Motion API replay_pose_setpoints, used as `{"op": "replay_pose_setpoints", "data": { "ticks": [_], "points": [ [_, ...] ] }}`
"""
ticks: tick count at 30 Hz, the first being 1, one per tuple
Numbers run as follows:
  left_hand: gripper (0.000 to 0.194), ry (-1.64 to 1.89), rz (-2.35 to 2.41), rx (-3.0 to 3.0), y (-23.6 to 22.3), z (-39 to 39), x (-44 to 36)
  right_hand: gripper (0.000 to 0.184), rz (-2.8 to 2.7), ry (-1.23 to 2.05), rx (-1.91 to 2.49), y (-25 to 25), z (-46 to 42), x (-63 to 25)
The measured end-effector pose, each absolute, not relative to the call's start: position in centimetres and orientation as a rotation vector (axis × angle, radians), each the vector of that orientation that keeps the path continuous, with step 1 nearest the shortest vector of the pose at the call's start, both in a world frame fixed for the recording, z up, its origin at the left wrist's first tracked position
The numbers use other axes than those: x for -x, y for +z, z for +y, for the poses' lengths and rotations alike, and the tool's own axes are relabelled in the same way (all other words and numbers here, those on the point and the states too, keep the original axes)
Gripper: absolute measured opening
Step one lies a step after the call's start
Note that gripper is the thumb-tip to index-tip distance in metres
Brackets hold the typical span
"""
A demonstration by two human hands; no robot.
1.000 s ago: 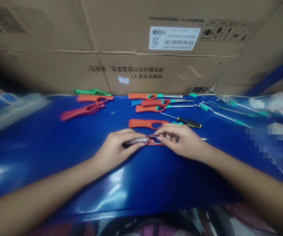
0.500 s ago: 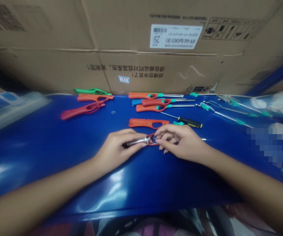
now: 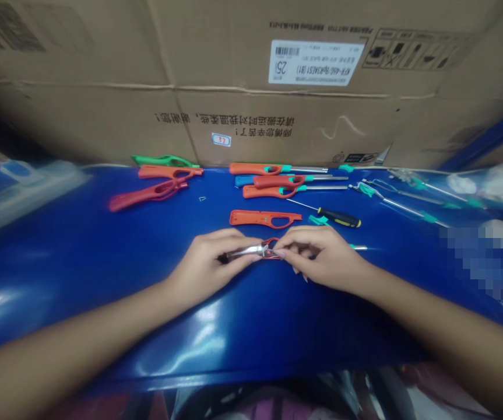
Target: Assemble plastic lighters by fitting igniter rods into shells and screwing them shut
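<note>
My left hand (image 3: 218, 255) is closed around the handle end of an opened lighter (image 3: 268, 255), a long-necked kind with a red shell. A clear fuel tank (image 3: 245, 251) lies in that shell, between my left thumb and fingers. My right hand (image 3: 316, 251) is closed in a pinch at the tank's valve end, near the trigger opening; whatever small part its fingertips hold is hidden. The lighter's metal tube (image 3: 359, 248) shows beyond my right hand. Just behind my hands lies a loose orange shell half (image 3: 264, 219).
Assembled lighters (image 3: 268, 191) lie behind, with a yellow-black screwdriver (image 3: 340, 217) and a green trigger piece (image 3: 318, 220) nearer. Shell halves (image 3: 146, 197) are at left, metal tubes (image 3: 408, 210) at right. A cardboard box (image 3: 216, 58) walls off the blue table's (image 3: 242, 344) back.
My right fingertips have lifted and come down again near the tank's valve end, drawing slightly towards my left hand. My left hand keeps its grip on the lighter.
</note>
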State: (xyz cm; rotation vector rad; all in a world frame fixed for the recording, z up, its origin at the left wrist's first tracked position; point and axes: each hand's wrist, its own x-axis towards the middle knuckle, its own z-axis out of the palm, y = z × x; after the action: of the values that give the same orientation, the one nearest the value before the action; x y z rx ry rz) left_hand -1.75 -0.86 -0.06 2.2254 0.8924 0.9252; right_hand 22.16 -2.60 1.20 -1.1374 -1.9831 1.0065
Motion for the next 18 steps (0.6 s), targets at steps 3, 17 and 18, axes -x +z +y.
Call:
{"op": "replay_pose_setpoints", "data": {
  "ticks": [3, 17, 18],
  "points": [
    [0.022, 0.932, 0.895, -2.222, -0.06, -0.87, 1.76, 0.017, -1.954, 1.061, 1.139, 1.12, -2.64, -22.20],
    [0.022, 0.925, 0.877, -2.217, -0.18, -0.88, 1.77, 0.014, -1.991, 1.007, 1.142, 1.09, -2.54, -22.20],
    [0.022, 0.924, 0.876, -2.215, -0.20, -0.88, 1.77, 0.014, -1.995, 1.002, 1.141, 1.04, -2.51, -22.19]
  ]
}}
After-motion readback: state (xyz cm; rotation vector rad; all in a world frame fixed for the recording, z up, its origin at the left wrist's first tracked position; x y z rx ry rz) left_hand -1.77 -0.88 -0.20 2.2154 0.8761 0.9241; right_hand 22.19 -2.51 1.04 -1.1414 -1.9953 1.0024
